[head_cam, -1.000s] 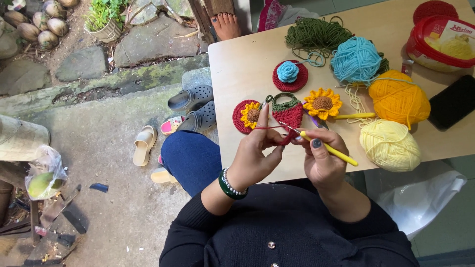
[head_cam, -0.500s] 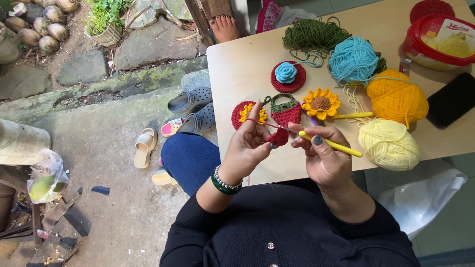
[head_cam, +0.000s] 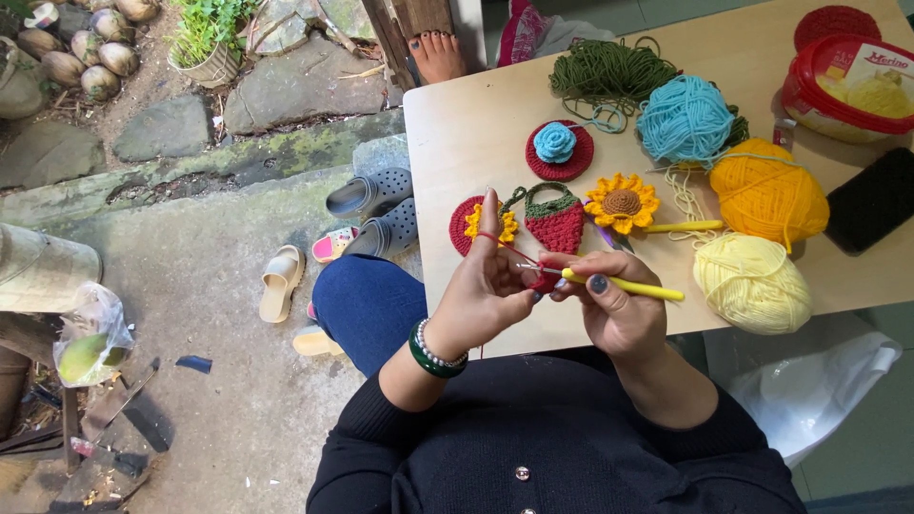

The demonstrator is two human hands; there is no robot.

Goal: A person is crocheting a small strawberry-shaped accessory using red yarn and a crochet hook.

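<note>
Hands meet over the near edge of the pale wooden tabletop (head_cam: 476, 124), working a small red crochet piece (head_cam: 545, 279). The left hand (head_cam: 486, 286) has its grip pinched on that red piece, the index finger raised straight with red yarn (head_cam: 495, 238) looped across it. The right hand (head_cam: 614, 305) has its grip pressed together around a yellow-handled crochet hook (head_cam: 628, 284), whose metal tip points left into the red piece. Both hands hover just above the tabletop, well clear of the yarn balls.

Just beyond the fingers lie finished pieces: a red strawberry with a green top (head_cam: 555, 221), a red disc bearing a yellow flower (head_cam: 471, 226) partly hidden by the raised finger, and a sunflower (head_cam: 622, 202) with a yellow stem. Farther back sits a red disc with a blue rose (head_cam: 559, 149). To the right lie a pale yellow yarn ball (head_cam: 752, 283), an orange one (head_cam: 769, 190), a blue one (head_cam: 684, 119) and loose green yarn (head_cam: 605, 69). A dark phone (head_cam: 871, 200) and a red-rimmed tub (head_cam: 843, 86) sit at the far right
</note>
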